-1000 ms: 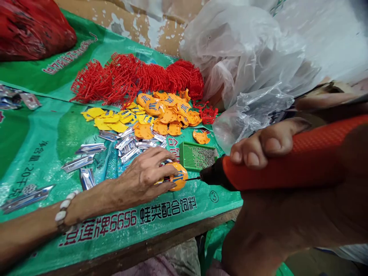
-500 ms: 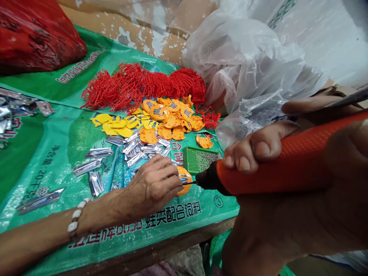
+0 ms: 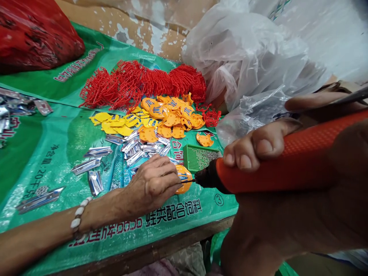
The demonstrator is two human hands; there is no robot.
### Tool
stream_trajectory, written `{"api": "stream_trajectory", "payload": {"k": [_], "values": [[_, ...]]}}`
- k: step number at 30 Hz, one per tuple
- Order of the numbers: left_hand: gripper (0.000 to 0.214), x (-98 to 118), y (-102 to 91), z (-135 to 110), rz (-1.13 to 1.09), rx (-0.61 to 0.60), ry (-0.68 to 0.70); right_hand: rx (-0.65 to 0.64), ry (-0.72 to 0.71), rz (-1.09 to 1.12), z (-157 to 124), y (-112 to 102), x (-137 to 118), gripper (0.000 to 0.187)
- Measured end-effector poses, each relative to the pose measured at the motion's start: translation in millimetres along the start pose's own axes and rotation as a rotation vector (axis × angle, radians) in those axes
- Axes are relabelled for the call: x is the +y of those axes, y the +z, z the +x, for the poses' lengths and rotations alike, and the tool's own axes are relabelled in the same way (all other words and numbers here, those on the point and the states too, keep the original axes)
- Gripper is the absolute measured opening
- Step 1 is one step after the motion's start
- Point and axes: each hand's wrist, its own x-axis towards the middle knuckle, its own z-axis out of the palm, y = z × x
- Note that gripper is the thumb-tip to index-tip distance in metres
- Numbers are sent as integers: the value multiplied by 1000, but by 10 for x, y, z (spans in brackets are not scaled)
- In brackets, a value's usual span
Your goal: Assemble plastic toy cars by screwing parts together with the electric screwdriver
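My left hand point(image 3: 152, 184) is closed around a small orange plastic piece point(image 3: 184, 181) with blue markings and holds it down on the green woven sack point(image 3: 57, 153) that covers the table. My right hand point(image 3: 258, 147) grips the orange handle of an electric screwdriver point(image 3: 281, 161). The tool's black nose and thin bit touch the right side of the orange piece. A white bead bracelet point(image 3: 79, 216) sits on my left wrist.
Behind my left hand lie several silver strips point(image 3: 94, 151), yellow pieces point(image 3: 115, 124), orange pieces point(image 3: 169, 117) and a heap of red plastic frames point(image 3: 138, 82). A green tray of screws point(image 3: 199, 157) sits beside the tool. Clear plastic bags point(image 3: 244, 65) fill the right, a red bag point(image 3: 34, 34) the far left.
My left hand has closed further over the orange piece, hiding more of it. The screwdriver bit stays against the piece. The view shifted slightly.
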Motion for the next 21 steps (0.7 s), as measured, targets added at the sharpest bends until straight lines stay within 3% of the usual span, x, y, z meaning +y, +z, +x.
{"api": "stream_trajectory", "payload": {"k": [14,18,21], "values": [[23,5,-70,32,96,-50,18,49,27,8,-42,15,11,28],[15,-3,-219,54,136,-248,3,22,-4,-13,-43,-32,49,28],[36,-33,-278,15,161,-441,-16,16,-40,3,-54,-35,81,33]]}}
